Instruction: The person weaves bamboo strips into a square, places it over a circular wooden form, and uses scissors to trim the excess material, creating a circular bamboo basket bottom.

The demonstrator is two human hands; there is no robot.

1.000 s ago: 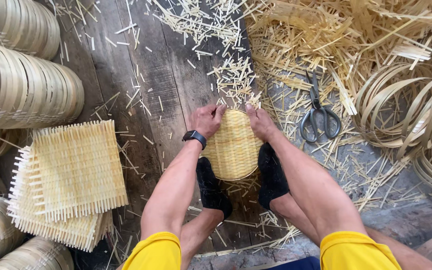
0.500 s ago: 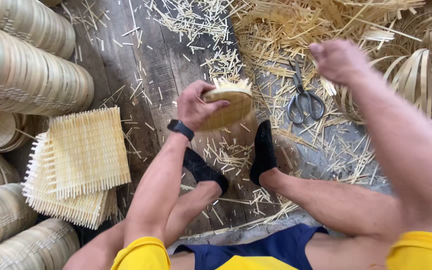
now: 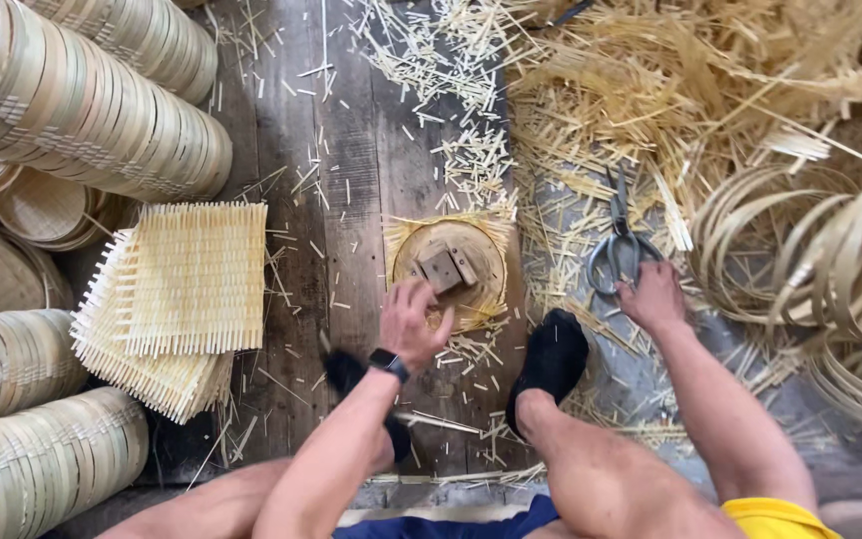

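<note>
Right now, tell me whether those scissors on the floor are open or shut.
Shut. The scissors lie flat among bamboo scraps, blades together pointing away, loop handles side by side; the right hand touches the handles.

Bamboo craft workshop — stacked woven rounds (image 3: 102,110), hoops (image 3: 830,260), strip offcuts (image 3: 431,60) on plank floor (image 3: 351,200)

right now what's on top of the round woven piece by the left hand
A round wooden disc with small wooden blocks sits on the round woven piece, whose fringe pokes out at the edges. The left hand presses the disc's near edge. The weave beneath is hidden.
</note>
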